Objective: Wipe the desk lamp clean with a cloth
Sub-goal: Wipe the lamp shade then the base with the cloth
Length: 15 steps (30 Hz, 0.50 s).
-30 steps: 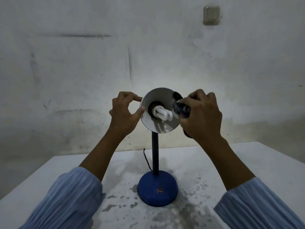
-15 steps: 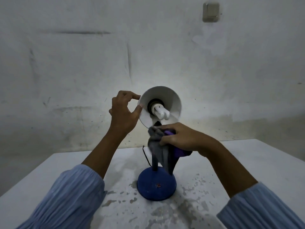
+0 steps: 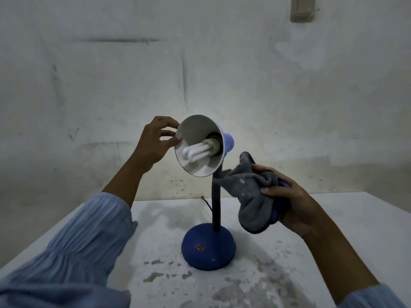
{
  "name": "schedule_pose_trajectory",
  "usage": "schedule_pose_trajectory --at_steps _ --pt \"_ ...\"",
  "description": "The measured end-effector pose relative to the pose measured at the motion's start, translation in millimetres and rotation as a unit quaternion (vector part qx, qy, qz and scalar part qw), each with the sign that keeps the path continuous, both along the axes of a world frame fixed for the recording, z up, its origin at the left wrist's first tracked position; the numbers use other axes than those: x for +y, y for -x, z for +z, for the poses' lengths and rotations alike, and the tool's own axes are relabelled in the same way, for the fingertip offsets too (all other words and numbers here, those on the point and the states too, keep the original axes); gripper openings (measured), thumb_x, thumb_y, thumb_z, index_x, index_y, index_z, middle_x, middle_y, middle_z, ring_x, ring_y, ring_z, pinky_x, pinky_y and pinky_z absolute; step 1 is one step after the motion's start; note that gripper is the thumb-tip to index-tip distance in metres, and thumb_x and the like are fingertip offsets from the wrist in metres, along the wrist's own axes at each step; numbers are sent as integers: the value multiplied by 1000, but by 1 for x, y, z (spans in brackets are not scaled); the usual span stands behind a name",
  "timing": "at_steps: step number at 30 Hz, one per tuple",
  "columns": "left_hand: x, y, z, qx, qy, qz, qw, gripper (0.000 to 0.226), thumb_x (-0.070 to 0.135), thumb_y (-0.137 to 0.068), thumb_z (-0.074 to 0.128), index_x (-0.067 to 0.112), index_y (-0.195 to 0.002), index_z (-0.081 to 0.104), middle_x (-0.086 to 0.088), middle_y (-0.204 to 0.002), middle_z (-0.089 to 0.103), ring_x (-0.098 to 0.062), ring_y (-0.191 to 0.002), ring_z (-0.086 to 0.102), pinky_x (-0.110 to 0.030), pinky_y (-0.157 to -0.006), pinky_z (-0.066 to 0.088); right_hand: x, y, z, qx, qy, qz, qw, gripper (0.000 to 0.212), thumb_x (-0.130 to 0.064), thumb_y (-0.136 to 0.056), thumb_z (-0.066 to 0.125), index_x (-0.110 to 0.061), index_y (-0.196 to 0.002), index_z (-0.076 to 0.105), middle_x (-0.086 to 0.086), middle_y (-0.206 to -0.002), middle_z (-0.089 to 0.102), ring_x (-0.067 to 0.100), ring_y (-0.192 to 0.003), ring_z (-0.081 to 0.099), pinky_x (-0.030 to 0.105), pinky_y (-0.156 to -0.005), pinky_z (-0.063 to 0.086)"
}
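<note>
Head view: lamp upright on tabletop, blue base near centre, red switch facing camera. Shade tilted, open mouth turned toward camera and left, white bulb visible inside. Left hand at shade's left rim, grip pinching rim between thumb and fingertips. Right hand right of neck, grip clenched round bunched grey cloth, purple underside showing; cloth's upper fold touching or just beside neck, cannot tell which. Cord trailing behind base. Tabletop paint flaked in front of base.
</note>
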State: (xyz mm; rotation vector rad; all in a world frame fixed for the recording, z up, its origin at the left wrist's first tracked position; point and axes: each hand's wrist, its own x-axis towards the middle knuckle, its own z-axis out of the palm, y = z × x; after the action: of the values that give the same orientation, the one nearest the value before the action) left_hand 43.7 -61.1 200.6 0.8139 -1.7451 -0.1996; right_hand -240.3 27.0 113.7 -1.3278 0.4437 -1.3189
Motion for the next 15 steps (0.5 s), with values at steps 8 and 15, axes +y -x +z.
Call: schedule_pose_trajectory --at_steps 8,15 --pt "-19 -6 -3 76 -58 -15 995 33 5 -81 66 8 -114 63 -15 -117 60 -22 -88 64 -31 -84 52 -16 -22 11 20 112 -276 954 61 22 -79 40 -20 -117 63 1 -117 67 15 -104 65 20 -76 53" --pt "20 23 -49 191 -61 -42 979 101 72 -57 64 46 -140 14 8 -132 43 -1 -113 52 -21 -85 49 -28 -77 7 61 178 -542 819 62 8 -76 61 -19 -130 48 -3 -121 58 7 -108 57 4 -85 44"
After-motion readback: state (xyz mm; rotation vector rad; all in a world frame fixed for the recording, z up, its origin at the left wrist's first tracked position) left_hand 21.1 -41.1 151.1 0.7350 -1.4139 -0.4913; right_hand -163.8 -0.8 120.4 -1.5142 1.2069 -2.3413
